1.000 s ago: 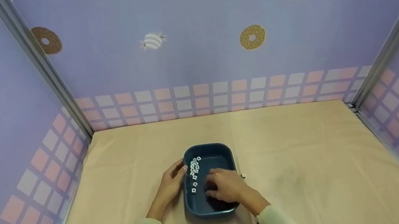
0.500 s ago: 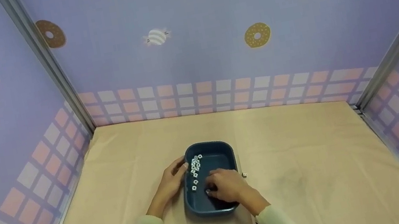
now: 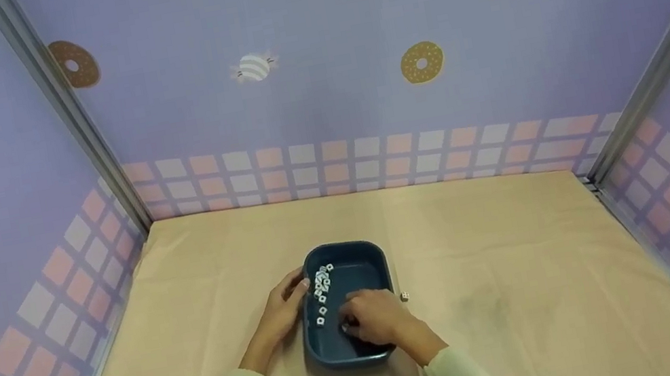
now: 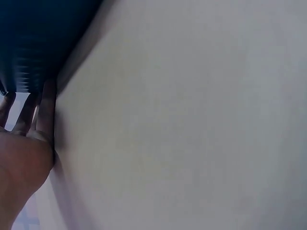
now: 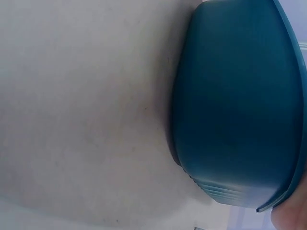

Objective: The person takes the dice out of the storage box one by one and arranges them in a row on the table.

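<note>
A deep blue rectangular tray [image 3: 367, 360] sits on the table in the head view. Along its left inner side lie several small white dice [image 3: 322, 281], in a loose line. My left hand [image 3: 280, 309] grips the tray's left wall, thumb at the rim and fingers against the outside; the left wrist view shows those fingers [image 4: 46, 112] touching the wall. Inside the tray, right of the dice, is my right hand [image 3: 375, 315] with curled fingers. A pale speck shows at its fingertips, but whether that is a die or a nail is unclear.
One loose die [image 3: 404, 296] lies on the cloth just outside the tray's right wall. A beige cloth [image 3: 489, 243] covers the table. Purple patterned panels with metal posts [image 3: 82, 122] stand at the back and both sides.
The view has shifted slightly with the head. My right hand's fingers have moved a little inside the tray; the left hand keeps its grip, and the dice lie much as before.
</note>
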`<state>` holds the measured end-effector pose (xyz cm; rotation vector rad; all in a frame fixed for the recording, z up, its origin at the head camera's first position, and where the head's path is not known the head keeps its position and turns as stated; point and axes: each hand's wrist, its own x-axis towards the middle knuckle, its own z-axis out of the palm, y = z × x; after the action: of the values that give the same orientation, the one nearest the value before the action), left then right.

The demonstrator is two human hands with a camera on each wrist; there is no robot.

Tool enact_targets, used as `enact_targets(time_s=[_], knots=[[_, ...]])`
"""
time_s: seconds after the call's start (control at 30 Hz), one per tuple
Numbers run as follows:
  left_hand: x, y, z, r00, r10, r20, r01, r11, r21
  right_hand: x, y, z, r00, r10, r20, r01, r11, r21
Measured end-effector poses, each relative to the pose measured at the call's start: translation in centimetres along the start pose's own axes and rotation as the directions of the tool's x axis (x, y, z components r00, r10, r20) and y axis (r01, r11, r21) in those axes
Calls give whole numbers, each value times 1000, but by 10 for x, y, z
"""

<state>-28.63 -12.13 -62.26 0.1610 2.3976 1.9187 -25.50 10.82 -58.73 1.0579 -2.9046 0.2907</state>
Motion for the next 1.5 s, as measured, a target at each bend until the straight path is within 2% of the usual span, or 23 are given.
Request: enact_targets(time_s=[0.23,0.37,0.5,0.7,0.87,0.97,1.2,1.33,1.4,1.5], knots=[[3,5,-1,999,52,16,-52,999,-12,1,0,0,999,44,-29,-44,999,27],[5,5,-1,999,53,13,-52,997,-61,2,1,-1,996,66,-54,-63,997,48],[4,1,1,999,32,-18,-33,995,-93,1,1,1,994,81,-74,-75,994,73],[0,-7,7,994,60,-91,-63,997,-35,-1,-2,3,993,75,-92,-68,994,83],[1,-6,10,993,78,-86,-82,996,-43,-3,0,2,989,67,-129,-58,995,78],[3,-4,9,994,73,-78,-78,995,-58,-3,1,1,985,68,-157,-53,994,95],[2,0,9,997,55,-62,-56,998,-26,-4,2,0,979,65,-193,-38,989,143],[2,0,9,996,68,-63,-70,997,-23,-5,6,-1,964,83,-254,-11,961,275],[2,0,8,996,68,-63,-70,997,-30,-5,8,-3,952,90,-292,24,930,366],[2,1,8,996,70,-57,-73,996,-45,-7,14,-9,926,93,-366,89,888,452]])
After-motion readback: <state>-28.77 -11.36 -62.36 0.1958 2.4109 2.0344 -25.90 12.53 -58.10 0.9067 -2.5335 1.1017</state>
